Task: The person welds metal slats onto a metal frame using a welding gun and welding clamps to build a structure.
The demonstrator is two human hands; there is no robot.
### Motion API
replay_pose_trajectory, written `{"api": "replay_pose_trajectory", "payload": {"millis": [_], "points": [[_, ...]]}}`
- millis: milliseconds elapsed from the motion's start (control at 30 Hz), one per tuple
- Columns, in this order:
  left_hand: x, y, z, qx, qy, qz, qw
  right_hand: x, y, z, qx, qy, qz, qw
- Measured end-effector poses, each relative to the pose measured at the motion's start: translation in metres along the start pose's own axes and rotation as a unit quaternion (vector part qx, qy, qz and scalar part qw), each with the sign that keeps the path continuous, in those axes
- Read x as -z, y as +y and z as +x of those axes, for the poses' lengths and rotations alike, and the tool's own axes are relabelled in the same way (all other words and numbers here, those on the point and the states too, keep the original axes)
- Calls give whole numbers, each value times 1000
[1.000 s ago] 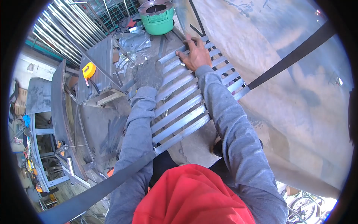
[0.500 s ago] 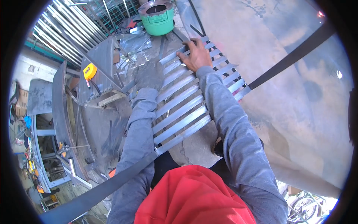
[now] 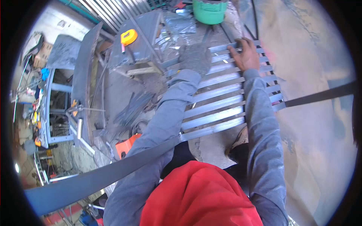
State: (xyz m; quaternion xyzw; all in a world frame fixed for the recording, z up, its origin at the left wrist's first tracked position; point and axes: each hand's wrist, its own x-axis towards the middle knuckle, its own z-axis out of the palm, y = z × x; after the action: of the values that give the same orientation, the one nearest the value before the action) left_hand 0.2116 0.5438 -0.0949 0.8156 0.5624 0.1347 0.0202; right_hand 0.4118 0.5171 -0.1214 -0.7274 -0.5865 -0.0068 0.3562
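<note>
A metal slat grille (image 3: pixel 215 111), made of several parallel flat strips, lies in front of me at a slant. My left hand (image 3: pixel 194 59), in a dark grey glove, rests over the left ends of the far strips; its fingers blend into the glove and cannot be made out. Bare, my right hand (image 3: pixel 246 55) has its fingers bent over the farthest strip, with the thumb on the near side. A long dark flat bar (image 3: pixel 109 171) runs from the grille's near left corner to the lower left. Another dark flat bar (image 3: pixel 320 96) extends from its right corner.
A yellow tape measure (image 3: pixel 129 37) sits on a grey metal stand (image 3: pixel 141 28) at left. Behind is a green bucket-like container (image 3: pixel 209 13). Loose dark strips (image 3: pixel 134 107) and an orange object (image 3: pixel 127 146) lie at left. A large stained sheet (image 3: pixel 313 150) covers the right side.
The view has turned leftward, so the grille, both hands and the stand appear farther right. Both hands stay at about the same places on the grille. More of the orange object shows.
</note>
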Motion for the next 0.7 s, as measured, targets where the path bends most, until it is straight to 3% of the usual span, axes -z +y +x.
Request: {"api": "replay_pose_trajectory", "payload": {"millis": [567, 700], "points": [[-14, -7, -1, -29, 59, -58, 996, 0, -1, 1, 0, 11, 29, 1000], [-8, -3, -1, -15, 32, -56, 998, 0, 0, 1, 3, 12, 23, 1000]]}}
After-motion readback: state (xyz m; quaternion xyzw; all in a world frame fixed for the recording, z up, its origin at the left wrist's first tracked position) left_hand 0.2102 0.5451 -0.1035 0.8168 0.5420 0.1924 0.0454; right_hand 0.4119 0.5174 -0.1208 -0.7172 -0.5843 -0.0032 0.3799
